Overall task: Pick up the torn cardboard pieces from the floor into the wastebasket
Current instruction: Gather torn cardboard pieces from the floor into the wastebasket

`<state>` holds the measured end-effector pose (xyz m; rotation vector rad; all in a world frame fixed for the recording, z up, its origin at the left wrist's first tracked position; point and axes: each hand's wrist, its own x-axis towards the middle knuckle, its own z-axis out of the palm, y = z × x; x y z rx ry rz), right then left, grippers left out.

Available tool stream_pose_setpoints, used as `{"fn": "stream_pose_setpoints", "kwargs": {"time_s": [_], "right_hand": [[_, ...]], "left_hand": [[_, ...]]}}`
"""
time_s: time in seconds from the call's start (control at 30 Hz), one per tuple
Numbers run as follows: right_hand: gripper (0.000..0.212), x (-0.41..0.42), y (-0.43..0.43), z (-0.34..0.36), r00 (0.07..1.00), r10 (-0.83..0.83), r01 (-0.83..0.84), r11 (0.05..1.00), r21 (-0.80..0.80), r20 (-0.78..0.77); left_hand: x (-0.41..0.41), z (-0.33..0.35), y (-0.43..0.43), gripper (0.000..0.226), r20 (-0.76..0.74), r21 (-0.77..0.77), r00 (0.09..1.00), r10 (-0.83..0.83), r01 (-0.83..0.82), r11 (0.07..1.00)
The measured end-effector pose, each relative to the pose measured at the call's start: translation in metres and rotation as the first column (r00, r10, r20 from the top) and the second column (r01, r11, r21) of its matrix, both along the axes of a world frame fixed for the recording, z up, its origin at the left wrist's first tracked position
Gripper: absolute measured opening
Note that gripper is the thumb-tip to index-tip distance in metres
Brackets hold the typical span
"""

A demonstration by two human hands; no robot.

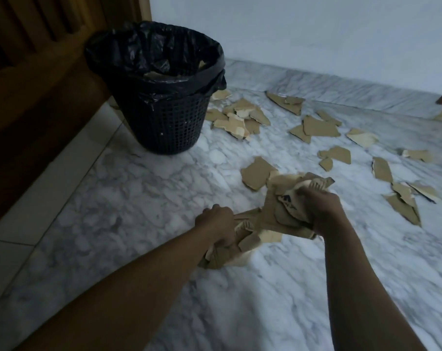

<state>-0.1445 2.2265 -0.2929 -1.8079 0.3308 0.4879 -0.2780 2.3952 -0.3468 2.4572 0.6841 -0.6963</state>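
Marble floor [128,198], white with grey veining, carries the torn cardboard pieces [240,120]: flat, ragged-edged tan scraps, some showing a paler peeled face, strewn from just beside the wastebasket [164,117] out to the right. That basket is a round, tapering tub of black plastic mesh, upright near dark wood panelling [37,72]. It is lined with a glossy, crumpled black bag [151,44] folded over its rim, and a few tan scraps lie inside. Low in the view, the left hand [220,229] has its fingers curled round a crumpled wad [222,258] that reaches the floor or nearly so; blur makes the contact hard to judge. The right hand [321,211] is clamped on a thicker sheaf [280,211], one layer bearing dark printed marks. Wad and sheaf meet between the hands. A single flat scrap [258,176] lies just beyond the sheaf. Behind rises a smooth pale wall [316,34].
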Motion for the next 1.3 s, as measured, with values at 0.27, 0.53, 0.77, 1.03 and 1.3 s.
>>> {"fn": "stream_pose_setpoints", "kwargs": {"time_s": [0.27,0.53,0.77,1.03,1.3], "right_hand": [[0.052,0.051,0.081,-0.033,0.974,0.214,-0.22,0.972,-0.084,-0.067],[0.042,0.08,0.088,-0.056,0.919,0.362,-0.391,0.777,-0.494,-0.159],[0.037,0.058,0.1,-0.033,0.931,0.238,-0.35,0.798,-0.49,-0.279],[0.04,0.064,0.113,-0.059,0.939,0.256,-0.335,0.831,-0.444,-0.23],[0.012,0.053,0.053,-0.029,0.92,0.39,-0.37,0.899,-0.233,0.046]], "left_hand": [[0.018,-0.012,0.016,0.067,-0.125,-0.052,0.992,0.031,-0.038,0.998],[0.033,-0.001,0.025,0.06,-0.201,0.014,0.98,0.014,-0.012,1.0],[0.02,0.024,0.003,0.04,-0.149,0.026,0.989,0.025,-0.021,0.999],[0.034,0.003,0.025,0.071,-0.26,-0.051,0.965,-0.022,0.009,0.999],[0.069,0.008,0.02,0.054,-0.371,-0.022,0.899,-0.232,0.241,0.97]]}}
